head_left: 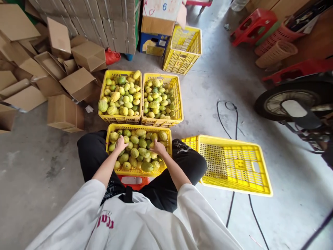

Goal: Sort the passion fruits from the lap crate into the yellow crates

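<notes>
The left hand (121,144) is curling its fingers against a greenish fruit (126,139); the right hand (158,147) is bending its fingers among others, grip unclear on both. Beneath them the near crate (140,126) is lying lengthwise side to side, an oval fruit (144,152) between them pointing roughly sideways.

Glossy yellow plastic forms the near crate (138,172); right of it, smooth grey floor (208,222) meets matt black cloth trousers (191,163).

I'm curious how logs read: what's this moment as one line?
left hand: at fruit | right hand: at fruit | things: fruit in yellow crate | rest: two fruit-filled crates beyond
</notes>
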`<state>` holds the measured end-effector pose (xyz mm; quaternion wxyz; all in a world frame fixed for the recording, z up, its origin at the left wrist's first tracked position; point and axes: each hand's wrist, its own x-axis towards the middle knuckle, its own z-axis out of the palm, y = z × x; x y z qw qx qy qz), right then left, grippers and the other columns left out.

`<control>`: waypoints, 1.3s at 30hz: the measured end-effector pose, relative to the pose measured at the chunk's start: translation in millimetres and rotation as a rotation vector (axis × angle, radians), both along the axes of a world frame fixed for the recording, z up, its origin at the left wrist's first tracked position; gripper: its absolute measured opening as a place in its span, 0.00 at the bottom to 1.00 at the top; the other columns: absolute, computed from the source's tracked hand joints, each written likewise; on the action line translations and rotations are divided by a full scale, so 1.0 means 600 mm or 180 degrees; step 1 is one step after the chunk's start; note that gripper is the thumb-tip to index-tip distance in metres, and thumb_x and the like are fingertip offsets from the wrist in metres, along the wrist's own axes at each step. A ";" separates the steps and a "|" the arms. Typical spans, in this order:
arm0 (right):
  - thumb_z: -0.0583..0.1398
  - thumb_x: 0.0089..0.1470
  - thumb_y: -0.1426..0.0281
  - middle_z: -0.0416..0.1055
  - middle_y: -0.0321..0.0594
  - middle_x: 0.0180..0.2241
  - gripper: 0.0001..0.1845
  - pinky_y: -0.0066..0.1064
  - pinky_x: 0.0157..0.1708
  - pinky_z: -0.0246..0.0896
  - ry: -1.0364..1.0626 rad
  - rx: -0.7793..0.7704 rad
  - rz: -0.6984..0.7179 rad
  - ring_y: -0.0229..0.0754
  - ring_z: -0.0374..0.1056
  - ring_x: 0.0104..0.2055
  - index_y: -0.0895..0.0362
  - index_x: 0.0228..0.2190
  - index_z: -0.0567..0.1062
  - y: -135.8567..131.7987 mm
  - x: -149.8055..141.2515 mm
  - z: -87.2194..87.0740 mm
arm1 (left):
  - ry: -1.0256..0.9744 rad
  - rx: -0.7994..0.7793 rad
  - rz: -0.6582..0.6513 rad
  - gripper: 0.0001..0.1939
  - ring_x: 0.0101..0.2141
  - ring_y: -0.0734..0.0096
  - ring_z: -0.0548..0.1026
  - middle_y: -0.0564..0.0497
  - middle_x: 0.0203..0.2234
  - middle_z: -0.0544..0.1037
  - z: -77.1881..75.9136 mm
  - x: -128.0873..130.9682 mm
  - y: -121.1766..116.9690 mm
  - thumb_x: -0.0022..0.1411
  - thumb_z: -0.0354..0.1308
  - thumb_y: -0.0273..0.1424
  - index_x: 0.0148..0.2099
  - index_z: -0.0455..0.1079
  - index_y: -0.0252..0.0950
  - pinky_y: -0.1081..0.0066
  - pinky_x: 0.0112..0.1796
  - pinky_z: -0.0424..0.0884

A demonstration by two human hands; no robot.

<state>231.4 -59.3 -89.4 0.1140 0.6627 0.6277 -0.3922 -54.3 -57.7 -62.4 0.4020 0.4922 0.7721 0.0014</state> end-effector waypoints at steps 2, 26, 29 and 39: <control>0.76 0.64 0.62 0.86 0.64 0.59 0.36 0.48 0.63 0.77 0.0405 0.0013 -0.0536 0.68 0.83 0.63 0.58 0.67 0.76 0.000 -0.005 0.012 | -0.0301 0.0019 0.0311 0.27 0.69 0.26 0.82 0.28 0.59 0.84 0.015 0.001 -0.004 0.66 0.78 0.34 0.60 0.69 0.37 0.46 0.69 0.77; 0.69 0.56 0.61 0.91 0.45 0.48 0.19 0.57 0.59 0.89 0.5174 -0.1333 -0.3696 0.65 0.86 0.66 0.48 0.49 0.82 -0.279 -0.105 0.131 | -0.4570 -0.0823 0.2791 0.20 0.42 0.46 0.94 0.39 0.42 0.92 0.085 -0.024 -0.295 0.76 0.61 0.38 0.63 0.78 0.33 0.61 0.37 0.87; 0.74 0.60 0.60 0.91 0.41 0.44 0.17 0.52 0.55 0.92 0.5083 -0.1430 -0.4032 0.60 0.90 0.55 0.49 0.49 0.82 -0.303 -0.108 0.122 | -0.4579 -0.0742 0.2740 0.17 0.32 0.56 0.90 0.44 0.37 0.90 0.079 -0.025 -0.305 0.78 0.65 0.45 0.54 0.80 0.36 0.67 0.30 0.81; 0.73 0.65 0.68 0.89 0.40 0.46 0.14 0.43 0.52 0.92 0.4566 -0.1301 -0.4157 0.50 0.87 0.46 0.52 0.51 0.83 -0.311 -0.131 0.064 | -0.4642 -0.0828 0.2609 0.25 0.24 0.63 0.80 0.47 0.32 0.86 0.066 0.009 -0.291 0.76 0.67 0.46 0.65 0.80 0.34 0.68 0.24 0.70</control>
